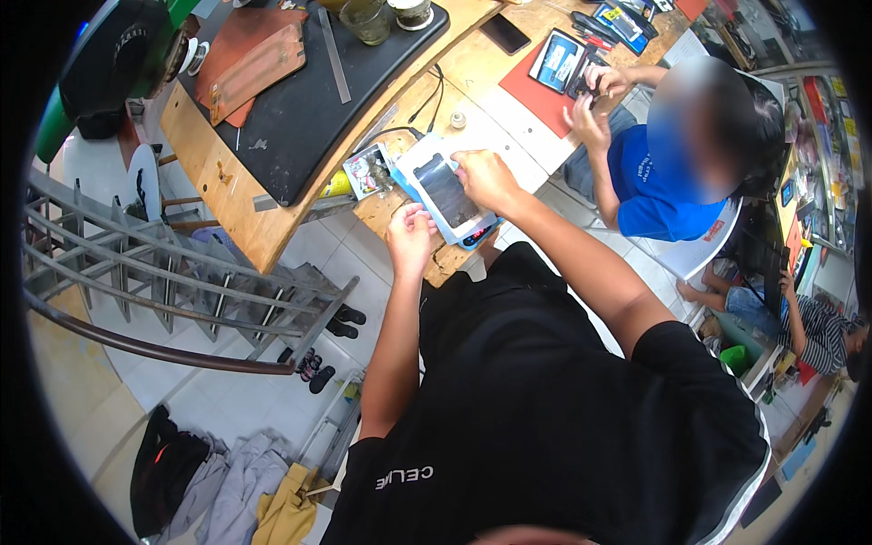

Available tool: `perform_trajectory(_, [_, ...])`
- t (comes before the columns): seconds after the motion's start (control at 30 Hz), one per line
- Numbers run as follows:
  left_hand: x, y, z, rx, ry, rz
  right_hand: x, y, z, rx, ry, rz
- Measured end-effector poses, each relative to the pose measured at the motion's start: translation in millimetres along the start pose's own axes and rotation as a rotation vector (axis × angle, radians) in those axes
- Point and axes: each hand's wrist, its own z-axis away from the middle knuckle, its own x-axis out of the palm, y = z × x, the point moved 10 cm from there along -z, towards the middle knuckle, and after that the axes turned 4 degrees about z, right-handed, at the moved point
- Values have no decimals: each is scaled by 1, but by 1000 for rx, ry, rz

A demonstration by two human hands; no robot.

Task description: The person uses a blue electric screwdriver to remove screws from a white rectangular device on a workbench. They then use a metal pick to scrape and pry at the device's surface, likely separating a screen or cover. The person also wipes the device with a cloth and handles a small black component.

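Head view: we see two bare hands at work over one dark rectangular panel [445, 193], which lies on one flat white-and-blue base [434, 145] with a single red-lit display at its near end, all on the lower worktop [468, 71]. The right hand [490, 182] is at the panel's upper right edge, its index finger reaching out; its grip is partly closed, but we cannot tell whether it pinches the edge or merely rests there. The left hand [411, 238] is beside the base's lower left side, fingers bent and near the thumb; we cannot tell if that grip has hold of anything. Close by we count one small picture-covered box [367, 173], one yellow can [338, 184] and one little white spool-like piece [458, 119]. Farther up lies one dark phone [505, 34]. On a second worktop [202, 147] we find one black mat [300, 127], one metal ruler [334, 56], one brown board [259, 73] and one glass [365, 22]. Two other people share the room: one in a blue shirt [668, 195], both hands raised beside one orange mat [522, 82], and one in a striped top [822, 336] at the far right.
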Motion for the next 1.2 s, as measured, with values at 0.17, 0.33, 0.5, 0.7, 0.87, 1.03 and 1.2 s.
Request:
perform_trajectory(0.17, [1, -11, -15, 23, 16, 17, 3, -1, -4, -43, -39, 24])
perform_trajectory(0.33, [11, -38, -16, -85, -2, 200, 4, -7, -8, -123, -27, 48])
perform_trajectory(0.5, [14, -50, -7, -120, 53, 388, 7, -13, -13, -167, -28, 56])
perform_trajectory(0.7, [14, -51, -7, -135, 50, 433, 8, -11, -14, -148, -61, 110])
perform_trajectory(0.87, [16, -52, -10, -137, -4, 434, 7, -13, -11, -135, -106, 178])
perform_trajectory(1.03, [12, -52, -9, -138, 41, 465, -26, -10, -3, -88, 64, 137])
perform_trajectory(1.2, [-17, -51, 9, -93, 145, 436, -58, 50, 53, 1, 114, 41])
